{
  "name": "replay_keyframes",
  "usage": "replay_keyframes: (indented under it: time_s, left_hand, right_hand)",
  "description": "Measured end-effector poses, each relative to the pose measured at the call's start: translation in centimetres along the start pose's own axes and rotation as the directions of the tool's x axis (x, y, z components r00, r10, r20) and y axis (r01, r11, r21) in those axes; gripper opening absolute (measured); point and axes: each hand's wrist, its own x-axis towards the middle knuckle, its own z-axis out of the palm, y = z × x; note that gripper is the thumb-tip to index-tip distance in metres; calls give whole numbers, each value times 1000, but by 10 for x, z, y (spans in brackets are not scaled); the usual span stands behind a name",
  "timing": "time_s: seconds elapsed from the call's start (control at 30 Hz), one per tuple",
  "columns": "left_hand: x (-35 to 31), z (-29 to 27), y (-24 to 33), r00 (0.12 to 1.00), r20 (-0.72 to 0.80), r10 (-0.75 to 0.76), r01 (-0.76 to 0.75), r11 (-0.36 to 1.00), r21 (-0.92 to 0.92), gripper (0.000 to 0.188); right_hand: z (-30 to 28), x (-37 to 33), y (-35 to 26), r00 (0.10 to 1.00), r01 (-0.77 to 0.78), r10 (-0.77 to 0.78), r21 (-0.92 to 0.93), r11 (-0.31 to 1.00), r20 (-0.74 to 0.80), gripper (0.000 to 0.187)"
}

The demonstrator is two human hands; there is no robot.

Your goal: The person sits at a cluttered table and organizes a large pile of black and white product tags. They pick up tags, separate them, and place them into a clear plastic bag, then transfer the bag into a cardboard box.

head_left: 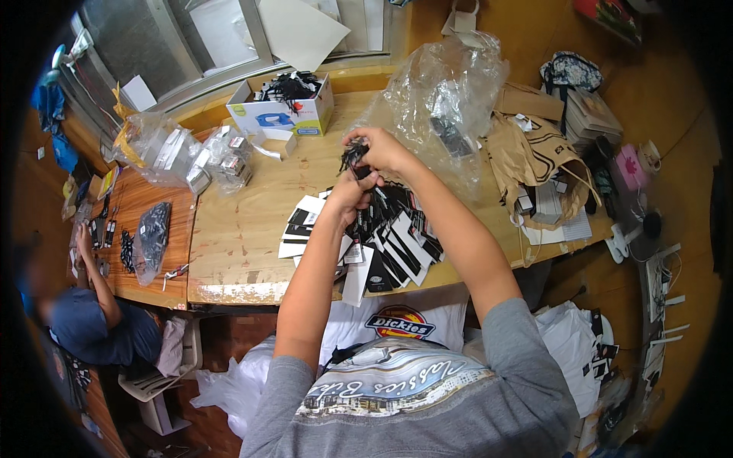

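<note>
Both my hands are raised over the middle of the wooden table. My right hand (383, 151) is closed on a bunch of black cords (353, 154), its fingers curled round the upper part. Just below it, my left hand (353, 192) grips the lower end of the same bunch, so the two hands nearly touch. Under my hands and forearms spreads a fanned pile of black and white hang tags (397, 248) with black strings at its far side. My left forearm hides part of the pile.
A white printed box (263, 114) full of black-corded tags stands at the back. Left of it lie plastic bags of small boxes (172, 153). A large clear plastic bag (439, 99) and a tan bag (538, 164) lie right. Another person (99, 305) sits at the left table.
</note>
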Motion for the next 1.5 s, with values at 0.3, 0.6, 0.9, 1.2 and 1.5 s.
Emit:
replay_keyframes:
  time_s: [0.3, 0.6, 0.9, 1.2, 1.5]
  left_hand:
    - [-3, -10, 2, 998, 23, -64, 66, 994, -90, 14]
    - [2, 5, 3, 943, -170, 286, -153, 826, 543, 28]
    - [-15, 15, 30, 895, -22, 445, -220, 485, 847, 27]
    - [-20, 16, 48, 969, -115, 218, -77, 710, 700, 26]
    - [-8, 0, 33, 935, -41, 352, -219, 665, 714, 28]
  right_hand:
    - [-22, 1, 35, 963, 41, -23, 61, 997, -268, 45]
    - [5, -65, 79, 893, 416, -349, 223, 882, -284, 20]
    - [-5, -43, 59, 892, 447, -440, 53, 893, -99, 33]
    - [-3, -15, 73, 921, 362, -387, -262, 895, -50, 42]
    - [-7, -36, 37, 974, 178, -218, 380, 908, 65, 34]
